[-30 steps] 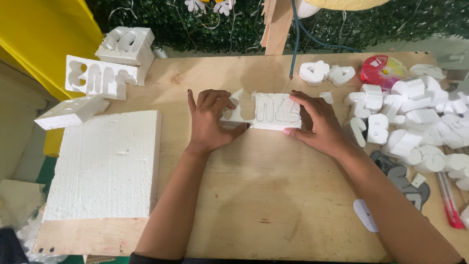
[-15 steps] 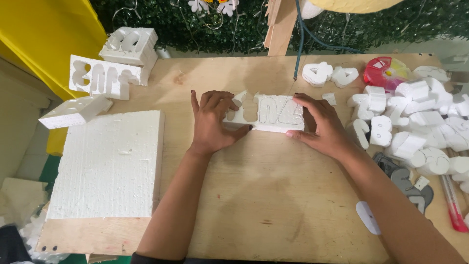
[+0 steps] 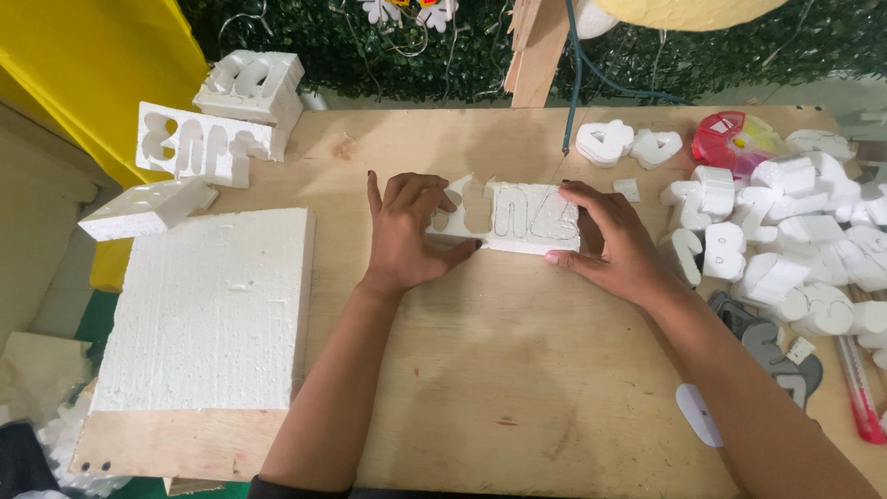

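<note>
Bare plywood table (image 3: 517, 370) lies open toward the person; foam cut-outs (image 3: 795, 231) crowd the right, perhaps touching.

A white foam block (image 3: 513, 220), marked with thin grey outlines, is seen at the middle of the light brown plywood table (image 3: 480, 370). A white, pebbled foam slab (image 3: 208, 310) is laid at the left edge. White foam cutouts (image 3: 795, 231) are heaped along the right edge, where a red and yellow disc (image 3: 735, 140), grey shapes (image 3: 771, 346) and a red pen (image 3: 859, 393) are also seen. Yellow sheeting (image 3: 92, 65) is seen past the far left corner.
</note>
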